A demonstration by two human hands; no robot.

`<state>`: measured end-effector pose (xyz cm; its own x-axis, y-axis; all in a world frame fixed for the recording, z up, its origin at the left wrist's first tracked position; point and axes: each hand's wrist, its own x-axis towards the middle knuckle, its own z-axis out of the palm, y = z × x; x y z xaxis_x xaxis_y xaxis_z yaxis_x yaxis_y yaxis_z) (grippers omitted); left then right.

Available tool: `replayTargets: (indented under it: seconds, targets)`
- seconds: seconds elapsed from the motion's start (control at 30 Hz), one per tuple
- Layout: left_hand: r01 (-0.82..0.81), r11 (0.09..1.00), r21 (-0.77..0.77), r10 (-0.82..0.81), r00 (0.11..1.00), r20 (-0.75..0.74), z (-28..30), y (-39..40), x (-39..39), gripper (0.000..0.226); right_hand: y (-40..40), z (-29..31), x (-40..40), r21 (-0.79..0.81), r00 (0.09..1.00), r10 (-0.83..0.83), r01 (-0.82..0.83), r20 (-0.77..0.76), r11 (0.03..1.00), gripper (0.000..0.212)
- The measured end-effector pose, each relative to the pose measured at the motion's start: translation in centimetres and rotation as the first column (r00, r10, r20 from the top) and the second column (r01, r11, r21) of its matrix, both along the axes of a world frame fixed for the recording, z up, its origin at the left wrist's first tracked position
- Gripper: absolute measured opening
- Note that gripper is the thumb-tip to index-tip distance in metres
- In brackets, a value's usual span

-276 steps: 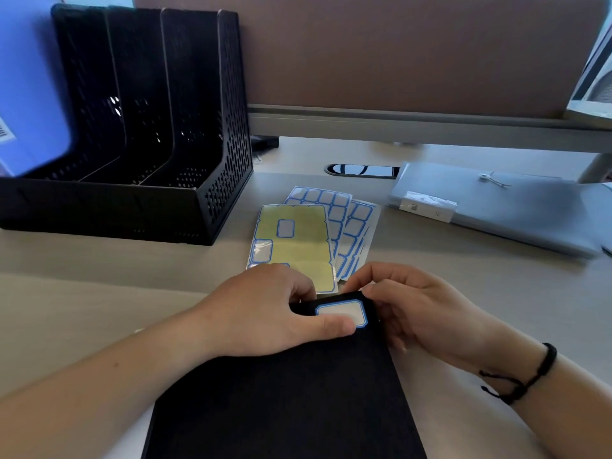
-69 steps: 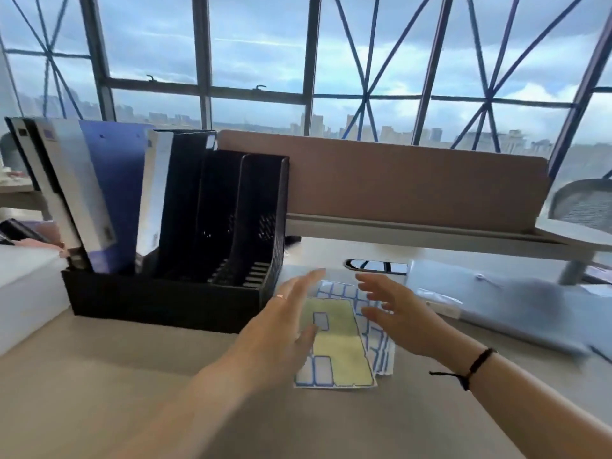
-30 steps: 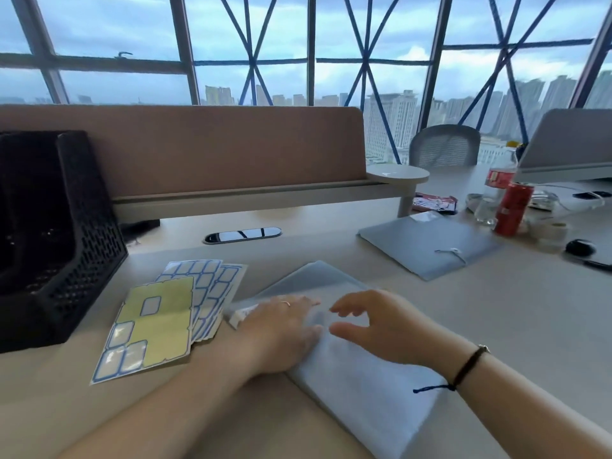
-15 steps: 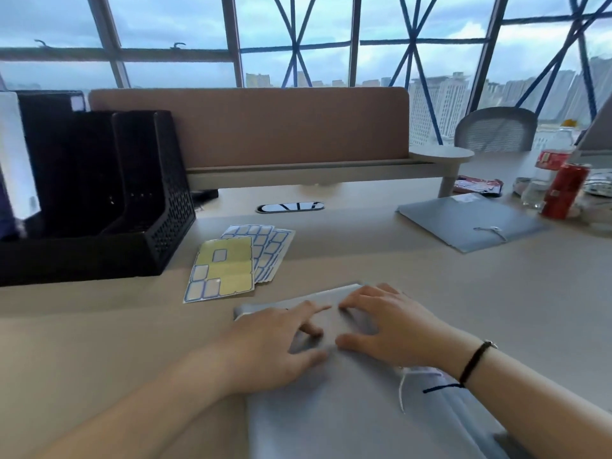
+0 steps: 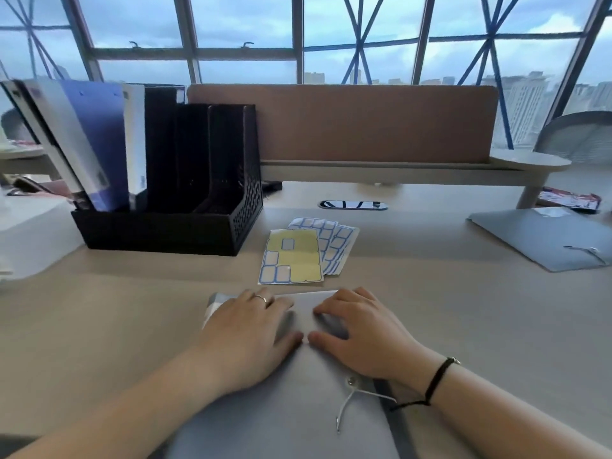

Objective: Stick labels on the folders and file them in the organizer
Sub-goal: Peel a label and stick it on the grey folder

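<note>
A grey string-tie folder (image 5: 291, 412) lies flat on the desk right in front of me. My left hand (image 5: 245, 329) and my right hand (image 5: 361, 329) rest palm-down on its far end, fingers spread, thumbs nearly touching. Just beyond the folder lie the label sheets (image 5: 293, 256), the top one mostly peeled yellow backing with a few blue-bordered labels left. The black mesh organizer (image 5: 172, 223) stands at the left, holding a blue folder (image 5: 96, 144) and a black folder (image 5: 159, 140) upright in its left slots.
A second grey string-tie folder (image 5: 546, 240) lies at the far right. A brown partition (image 5: 341, 124) runs behind the desk, with a cable port (image 5: 352, 205) below it. A white box (image 5: 29, 233) sits left of the organizer. A chair back (image 5: 576, 137) shows at far right.
The grey folder has been pulled from the right and turned square in front of me. Both hands now press flat on its far end. The view has swung left toward the organizer.
</note>
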<state>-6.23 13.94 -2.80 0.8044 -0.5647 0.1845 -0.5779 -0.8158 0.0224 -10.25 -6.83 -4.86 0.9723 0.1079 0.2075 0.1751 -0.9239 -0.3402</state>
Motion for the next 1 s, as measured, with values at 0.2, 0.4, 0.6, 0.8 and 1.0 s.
replayTargets:
  seconds: [0.2, 0.4, 0.6, 0.8, 1.0]
  targets:
    - [-0.007, 0.998, -0.068, -0.008, 0.975, -0.221, 1.2, 0.5, 3.9, 0.059, -0.7, 1.0, 1.9, 0.014, 0.998, -0.034, 0.035, -0.044, 0.999, 0.042]
    - [-0.104, 0.941, -0.323, -0.004, 0.948, -0.318, 1.6, -1.2, 10.3, 0.052, -2.0, 3.3, 7.3, 0.154, 0.982, -0.190, 0.191, -0.025, 0.969, 0.043]
    - [-0.226, 0.923, -0.312, 0.068, 0.893, -0.445, 0.2, -1.6, 15.7, 0.081, -1.3, 3.0, 13.2, 0.149, 0.982, -0.154, 0.170, -0.110, 0.974, 0.058]
    - [-0.240, 0.799, -0.552, -0.012, 0.910, -0.413, -1.3, -2.1, 16.5, 0.078, 0.4, 0.9, 16.4, 0.044, 0.993, -0.025, 0.031, -0.119, 0.999, 0.070]
    - [-0.290, 0.620, -0.729, -0.121, 0.883, -0.453, -1.7, -1.4, 16.8, 0.086, 0.7, -0.4, 16.4, 0.023, 1.000, -0.003, 0.004, -0.024, 1.000, 0.067]
